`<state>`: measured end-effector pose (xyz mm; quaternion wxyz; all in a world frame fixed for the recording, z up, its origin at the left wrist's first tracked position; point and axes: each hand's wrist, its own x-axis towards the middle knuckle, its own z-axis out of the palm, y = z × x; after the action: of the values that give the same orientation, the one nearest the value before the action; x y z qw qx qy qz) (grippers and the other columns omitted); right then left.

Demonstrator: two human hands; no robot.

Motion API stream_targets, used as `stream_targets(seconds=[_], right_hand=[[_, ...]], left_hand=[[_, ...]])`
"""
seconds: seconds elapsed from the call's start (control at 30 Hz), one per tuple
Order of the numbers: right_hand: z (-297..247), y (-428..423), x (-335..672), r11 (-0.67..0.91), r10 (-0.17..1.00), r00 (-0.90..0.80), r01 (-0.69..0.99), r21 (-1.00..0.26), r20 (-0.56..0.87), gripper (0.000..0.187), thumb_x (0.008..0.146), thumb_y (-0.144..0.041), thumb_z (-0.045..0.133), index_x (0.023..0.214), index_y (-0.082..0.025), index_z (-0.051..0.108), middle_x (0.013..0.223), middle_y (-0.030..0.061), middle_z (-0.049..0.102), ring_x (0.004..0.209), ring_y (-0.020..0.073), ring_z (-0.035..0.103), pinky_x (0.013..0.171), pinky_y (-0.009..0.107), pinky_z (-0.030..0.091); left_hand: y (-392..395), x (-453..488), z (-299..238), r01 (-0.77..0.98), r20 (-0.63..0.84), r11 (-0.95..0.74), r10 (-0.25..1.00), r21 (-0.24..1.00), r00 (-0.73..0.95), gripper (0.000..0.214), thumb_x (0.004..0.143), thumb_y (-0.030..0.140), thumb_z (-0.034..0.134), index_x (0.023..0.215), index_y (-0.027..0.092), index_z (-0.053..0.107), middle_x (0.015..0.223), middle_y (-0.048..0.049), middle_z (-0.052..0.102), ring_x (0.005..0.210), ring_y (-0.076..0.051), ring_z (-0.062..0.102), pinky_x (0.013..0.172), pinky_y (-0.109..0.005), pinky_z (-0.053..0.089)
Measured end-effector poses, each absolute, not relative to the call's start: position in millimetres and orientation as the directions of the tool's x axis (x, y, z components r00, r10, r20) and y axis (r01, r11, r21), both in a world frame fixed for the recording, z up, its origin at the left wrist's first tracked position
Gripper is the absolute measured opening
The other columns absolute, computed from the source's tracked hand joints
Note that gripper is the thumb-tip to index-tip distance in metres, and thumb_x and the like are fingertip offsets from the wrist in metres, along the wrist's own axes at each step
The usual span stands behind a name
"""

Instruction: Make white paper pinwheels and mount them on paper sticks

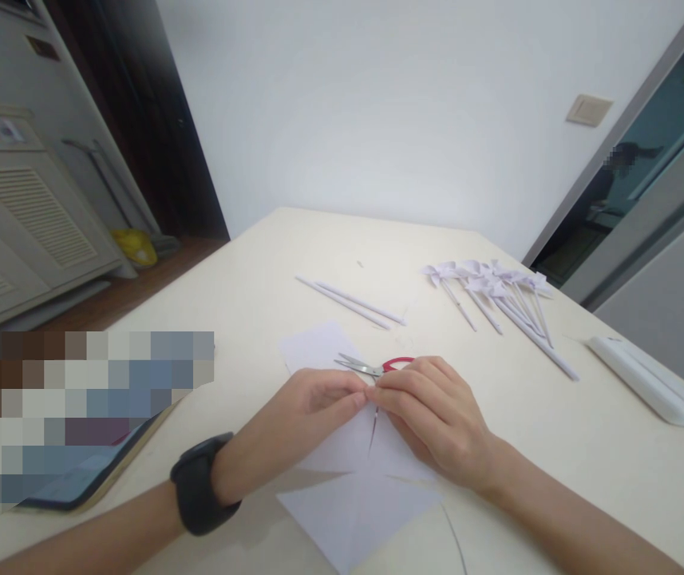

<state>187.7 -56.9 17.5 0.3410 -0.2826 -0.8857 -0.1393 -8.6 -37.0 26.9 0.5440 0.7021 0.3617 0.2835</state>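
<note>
A white sheet of paper [350, 511] lies in front of me, with slits running in from its sides and its upper part towards the middle. Above the upper slit, my left hand [323, 399] is closed in a pinch at the paper. My right hand [437, 411] meets it there, also pinching, and the fingertips touch. Exactly which bit of paper sits between the fingers is hidden. Red-handled scissors [369, 367] lie just beyond the fingers, blades slightly apart and pointing left. The right hand partly covers their handle.
Two thin white paper sticks [350, 302] lie farther back. Several white paper pinwheels [491, 279] on sticks are grouped at the back right. A long pale case [653, 383] is at the right edge. On the left is a tablet [78, 479], mostly blurred out. A thin curved strand [455, 535] lies nearby.
</note>
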Motion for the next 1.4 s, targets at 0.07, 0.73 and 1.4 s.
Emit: stream_targets(seconds=[0.07,0.73,1.4], right_hand=[[17,-58,187,0.793,0.416,-0.588,0.608,0.039,0.694,0.02,0.083,-0.006,0.054,0.101,-0.015,0.057,0.093,0.0077,0.066,0.083,0.0171,0.056,0.07,0.032,0.044],[16,-56,187,0.822,0.307,-0.587,0.56,0.102,0.749,0.014,0.078,-0.004,0.061,0.09,-0.011,0.06,0.086,0.0083,0.066,0.08,0.018,0.057,0.069,0.033,0.046],[15,-58,181,0.782,0.588,-0.504,0.555,-0.284,0.633,0.007,0.084,-0.009,0.052,0.087,-0.016,0.052,0.089,0.006,0.058,0.083,0.0173,0.052,0.072,0.033,0.041]], left_hand=[[-38,-8,26,0.176,-0.025,-0.095,0.815,0.98,0.579,0.02,0.085,0.031,0.05,0.079,0.02,0.066,0.077,0.0007,0.065,0.07,-0.014,0.057,0.059,-0.021,0.043],[-40,-10,27,0.114,-0.033,-0.047,0.792,0.992,0.609,0.016,0.085,0.028,0.054,0.08,0.019,0.066,0.074,0.0029,0.061,0.066,-0.01,0.052,0.057,-0.017,0.039],[-45,-5,48,0.496,0.111,-0.454,0.81,0.74,0.576,0.02,0.084,0.017,0.048,0.077,0.018,0.067,0.071,0.0028,0.068,0.065,-0.011,0.059,0.059,-0.018,0.043]])
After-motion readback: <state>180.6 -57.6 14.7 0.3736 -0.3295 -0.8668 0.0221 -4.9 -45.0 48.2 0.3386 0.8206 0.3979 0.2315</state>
